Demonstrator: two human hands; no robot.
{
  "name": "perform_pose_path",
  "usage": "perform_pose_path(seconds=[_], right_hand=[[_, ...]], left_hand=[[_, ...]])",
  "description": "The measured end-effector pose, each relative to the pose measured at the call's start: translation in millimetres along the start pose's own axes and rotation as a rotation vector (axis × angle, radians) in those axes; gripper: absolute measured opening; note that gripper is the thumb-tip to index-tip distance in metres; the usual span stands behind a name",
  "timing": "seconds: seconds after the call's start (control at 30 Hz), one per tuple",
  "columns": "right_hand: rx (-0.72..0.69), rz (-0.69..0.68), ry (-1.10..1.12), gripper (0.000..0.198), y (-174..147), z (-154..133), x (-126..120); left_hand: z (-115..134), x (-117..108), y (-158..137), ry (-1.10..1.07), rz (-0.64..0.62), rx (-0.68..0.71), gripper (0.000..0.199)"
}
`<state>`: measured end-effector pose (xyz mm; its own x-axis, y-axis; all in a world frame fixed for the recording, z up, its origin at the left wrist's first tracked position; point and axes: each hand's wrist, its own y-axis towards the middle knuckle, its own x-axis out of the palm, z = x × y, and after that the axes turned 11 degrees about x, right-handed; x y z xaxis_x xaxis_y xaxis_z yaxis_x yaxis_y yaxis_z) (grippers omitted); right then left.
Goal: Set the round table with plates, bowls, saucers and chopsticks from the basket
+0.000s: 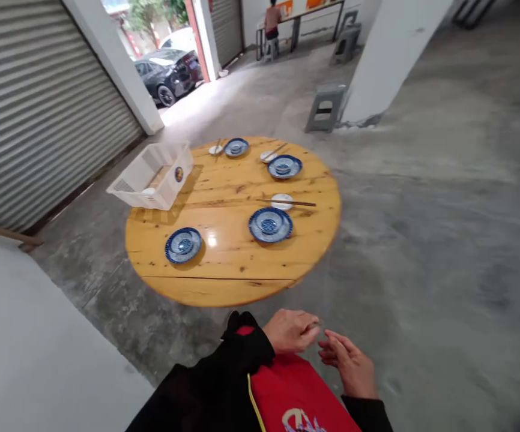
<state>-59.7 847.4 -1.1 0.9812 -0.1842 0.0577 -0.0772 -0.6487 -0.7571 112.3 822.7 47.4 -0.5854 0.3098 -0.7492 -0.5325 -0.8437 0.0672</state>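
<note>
My left hand [291,330] is in front of my red apron [300,384], its fingers curled and pressed together. Whatever may be between its fingertips is too small to make out. Close to its right, my right hand [352,365] has its fingers stretched out and holds nothing I can see. Both are apart from the round wooden table [224,288], just off its near edge. The nearest settings there are a blue-patterned plate with a bowl [183,246] at left and another such plate [270,225] at right. Brown chopsticks [302,203] rest across a small white dish [281,202].
Two more blue plates [284,167] with chopsticks and white dishes stand at the table's far side. A white plastic crate [152,201] sits at its left edge. Beyond are a grey stool [325,108], a white pillar [390,60] and a seated person [272,24].
</note>
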Motion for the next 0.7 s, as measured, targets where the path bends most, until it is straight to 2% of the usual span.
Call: perform_pose_path(seconds=[0.07, 0.13, 0.33, 0.43, 0.53, 0.7], right_hand=[[-0.008, 0.055, 0.084, 0.061, 1, -7, -25], [-0.007, 0.088, 0.165, 0.064, 6, -17, -42], [-0.015, 0.039, 0.245, 0.065, 49, -48, -84], [-0.005, 0.07, 0.241, 0.066, 87, -74, -119], [0.005, 0.152, 0.202, 0.065, 127, -114, -165], [-0.038, 0.239, 0.189, 0.058, 182, -194, -246]], left_hand=[[17, 10, 23, 0.022, -0.107, 0.037, 0.032], [26, 15, 45, 0.053, -0.171, 0.015, 0.031], [40, 42, 129, 0.012, -0.255, -0.037, 0.029], [40, 64, 190, -0.018, -0.296, -0.014, 0.028], [39, 78, 263, -0.039, -0.297, -0.008, 0.026], [40, 71, 387, -0.087, -0.222, -0.037, 0.027]])
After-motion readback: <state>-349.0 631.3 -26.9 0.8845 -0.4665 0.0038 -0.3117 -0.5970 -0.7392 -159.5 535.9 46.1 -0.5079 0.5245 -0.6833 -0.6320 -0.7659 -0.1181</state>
